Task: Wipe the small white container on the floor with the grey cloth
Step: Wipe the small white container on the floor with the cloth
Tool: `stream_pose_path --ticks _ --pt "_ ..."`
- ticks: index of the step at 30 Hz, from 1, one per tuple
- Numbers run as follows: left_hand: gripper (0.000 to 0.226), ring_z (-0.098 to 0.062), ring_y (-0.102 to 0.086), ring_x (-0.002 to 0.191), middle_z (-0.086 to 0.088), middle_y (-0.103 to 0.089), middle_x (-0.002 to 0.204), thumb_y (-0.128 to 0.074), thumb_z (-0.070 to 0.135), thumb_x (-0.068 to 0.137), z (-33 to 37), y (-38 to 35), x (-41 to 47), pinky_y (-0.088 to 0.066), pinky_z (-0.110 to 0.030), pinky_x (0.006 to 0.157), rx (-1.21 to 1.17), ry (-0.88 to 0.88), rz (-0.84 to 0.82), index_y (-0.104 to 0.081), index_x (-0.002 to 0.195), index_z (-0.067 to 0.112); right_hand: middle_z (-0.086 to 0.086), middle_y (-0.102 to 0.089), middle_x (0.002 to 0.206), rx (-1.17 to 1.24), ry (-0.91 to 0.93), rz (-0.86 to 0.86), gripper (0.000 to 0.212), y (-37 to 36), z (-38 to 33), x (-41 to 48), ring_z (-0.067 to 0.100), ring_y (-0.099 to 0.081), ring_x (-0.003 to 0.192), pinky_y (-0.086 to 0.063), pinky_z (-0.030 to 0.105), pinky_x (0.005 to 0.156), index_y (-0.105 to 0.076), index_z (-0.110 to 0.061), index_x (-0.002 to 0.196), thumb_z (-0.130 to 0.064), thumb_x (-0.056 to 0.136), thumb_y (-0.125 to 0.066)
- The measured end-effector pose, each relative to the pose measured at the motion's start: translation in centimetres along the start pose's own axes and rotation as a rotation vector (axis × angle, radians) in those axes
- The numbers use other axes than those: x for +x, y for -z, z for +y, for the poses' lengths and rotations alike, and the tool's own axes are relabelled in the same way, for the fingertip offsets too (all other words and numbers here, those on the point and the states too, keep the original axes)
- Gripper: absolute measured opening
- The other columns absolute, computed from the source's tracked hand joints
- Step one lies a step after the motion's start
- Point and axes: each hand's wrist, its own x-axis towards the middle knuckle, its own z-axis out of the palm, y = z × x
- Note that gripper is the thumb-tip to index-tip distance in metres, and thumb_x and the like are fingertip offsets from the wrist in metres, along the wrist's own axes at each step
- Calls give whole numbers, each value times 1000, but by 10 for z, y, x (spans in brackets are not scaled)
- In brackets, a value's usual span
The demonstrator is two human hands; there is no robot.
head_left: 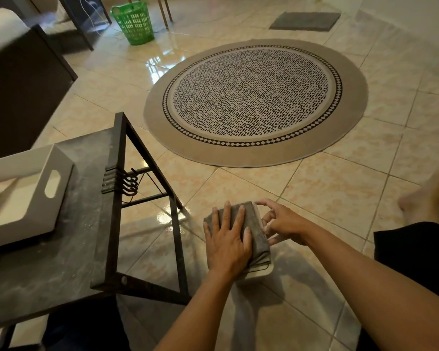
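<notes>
The small white container (pixel 260 272) sits on the tiled floor (pixel 314 198), just right of the dark metal-framed table (pixel 86 173) and nearer the viewer than the round patterned rug (pixel 255 102). Only its near corner and a sliver of its far right edge are visible; the rest is covered by the grey cloth (pixel 254 224), which is draped over the top and down the right side.

The left hand (pixel 227 239) lies flat, palm down, on the cloth, fingers extended and slightly spread, pressing the cloth onto the container's top. It grips nothing; it is fully open against the fabric.

The right hand (pixel 281 222) is at the container's right side, fingers loosely curled. The index finger reaches to the far right corner, and the other fingertips are at the cloth-covered side wall. Whether they pinch the cloth or merely steady the container cannot be told.

On the table, at the left, rests a white tray (pixel 23 196) with a cut-out handle. A set of dark hooks (pixel 129 181) hangs from the table's frame.

Farther back, a green plastic basket (pixel 134 21) stands on the floor beyond the rug, and a grey mat (pixel 306 20) lies at the upper right. A bare foot (pixel 431 196) shows at the right edge, blurred.
</notes>
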Motion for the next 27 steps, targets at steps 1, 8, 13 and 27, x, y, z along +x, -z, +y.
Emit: stream_pose_path --ticks 1,8,13,27 --pt "62 -21 29 146 5 17 164 -24 53 100 -2 -1 -4 17 -50 117 -8 1 4 5 154 43 14 -55 92 -6 1 -1 80 0 0 1 22 -64 80 -64 45 70 -40 -30 143 22 82 -50" --pt "62 -24 33 144 6 26 161 -17 55 99 13 -3 4 14 -59 116 111 -55 -62 13 152 43 14 -59 91 -43 -19 -77 82 1 -3 0 21 -68 76 -61 36 61 -36 -36 143 20 85 -48" --pt "62 -23 31 145 6 23 162 -18 50 100 3 -1 6 9 -58 118 55 -12 -60 12 153 40 16 -55 95 -30 -12 -46 84 -3 -2 0 25 -64 80 -63 43 65 -37 -34 144 22 82 -48" --pt "62 -26 31 144 5 27 160 -15 47 100 14 1 -2 18 -54 116 95 4 -87 14 153 36 16 -54 95 -44 9 -19 82 -5 0 -1 23 -64 76 -63 49 71 -35 -32 145 21 83 -47"
